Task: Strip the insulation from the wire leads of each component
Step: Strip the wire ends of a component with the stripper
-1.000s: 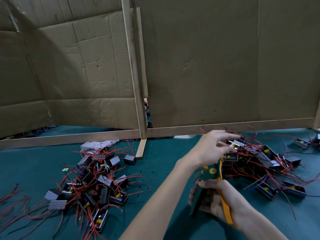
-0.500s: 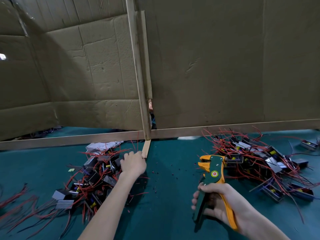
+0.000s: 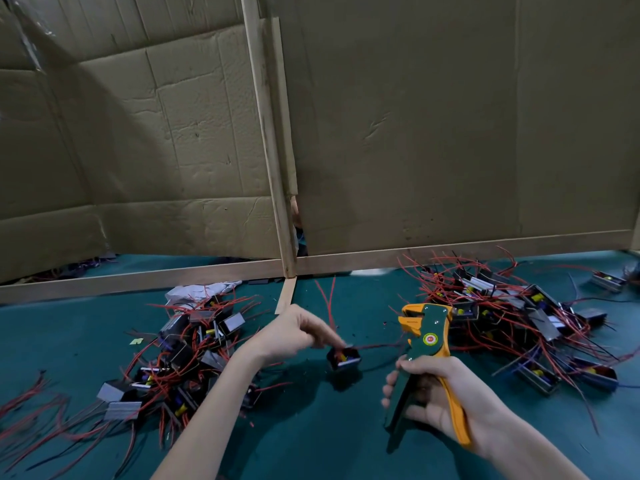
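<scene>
My left hand (image 3: 294, 332) pinches a small black component (image 3: 343, 358) and holds it just above the green table, its red wire leads rising behind my fingers and one reaching right toward the tool. My right hand (image 3: 438, 398) grips the handles of a green and orange wire stripper (image 3: 424, 344), jaws pointing up, close to the right of the component. One heap of components with red leads (image 3: 187, 355) lies to the left, another heap (image 3: 512, 313) to the right.
Cardboard panels on a wooden frame (image 3: 287, 202) wall off the back of the green table (image 3: 329, 445). White crumpled paper (image 3: 201, 291) lies behind the left heap. Stray components (image 3: 607, 281) sit at the far right. Loose red wires (image 3: 31, 403) trail off the left edge.
My left hand went from the right heap to the left heap, then came back to the middle holding one component. The stripper stayed in my right hand.
</scene>
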Demonstrator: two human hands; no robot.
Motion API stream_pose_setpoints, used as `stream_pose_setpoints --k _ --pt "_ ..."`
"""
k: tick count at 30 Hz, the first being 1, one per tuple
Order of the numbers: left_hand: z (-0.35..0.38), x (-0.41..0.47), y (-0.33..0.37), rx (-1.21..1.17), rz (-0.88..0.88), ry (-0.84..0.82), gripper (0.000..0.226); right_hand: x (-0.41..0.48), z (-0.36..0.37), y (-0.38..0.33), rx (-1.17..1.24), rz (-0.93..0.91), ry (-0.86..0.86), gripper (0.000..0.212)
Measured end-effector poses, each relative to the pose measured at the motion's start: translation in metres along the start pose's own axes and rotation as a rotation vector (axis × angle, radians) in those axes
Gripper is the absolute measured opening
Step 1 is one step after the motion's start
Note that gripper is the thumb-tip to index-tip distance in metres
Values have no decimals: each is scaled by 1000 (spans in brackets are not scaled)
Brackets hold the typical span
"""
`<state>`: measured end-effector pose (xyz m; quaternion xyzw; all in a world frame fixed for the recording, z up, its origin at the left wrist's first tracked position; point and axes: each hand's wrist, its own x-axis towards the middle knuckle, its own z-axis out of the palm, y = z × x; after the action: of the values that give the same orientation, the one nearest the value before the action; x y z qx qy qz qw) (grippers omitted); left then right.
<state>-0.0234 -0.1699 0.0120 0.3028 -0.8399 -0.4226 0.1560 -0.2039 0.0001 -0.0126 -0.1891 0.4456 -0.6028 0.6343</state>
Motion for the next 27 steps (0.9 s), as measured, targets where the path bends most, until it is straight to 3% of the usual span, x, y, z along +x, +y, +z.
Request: stream_pose_setpoints --k 3,6,11,16,20,22,24,25,27 --pt "-6 -4 4 180 -134 -14 52 1 -1 -1 -4 -8 15 16" --pt "-15 -5 11 381 -233 88 55 2 -3 -3 11 -13 26 14" --pt "-8 -8 37 788 -291 293 30 1 -5 -8 26 -28 42 23" --pt "6 -10 44 993 -353 382 19 0 -5 -9 34 -28 46 23" --pt "8 -14 47 1092 -427 471 31 0 -5 -7 37 -21 46 24" --pt "8 -13 49 1057 -281 617 41 0 -5 -7 44 -20 50 25" --pt "11 -10 52 802 8 726 39 1 -6 -7 57 -21 59 26" --pt "11 -9 57 594 114 692 31 1 -6 -7 64 -22 62 27" --pt "15 -9 64 273 151 487 20 1 -6 -8 67 -22 63 28"
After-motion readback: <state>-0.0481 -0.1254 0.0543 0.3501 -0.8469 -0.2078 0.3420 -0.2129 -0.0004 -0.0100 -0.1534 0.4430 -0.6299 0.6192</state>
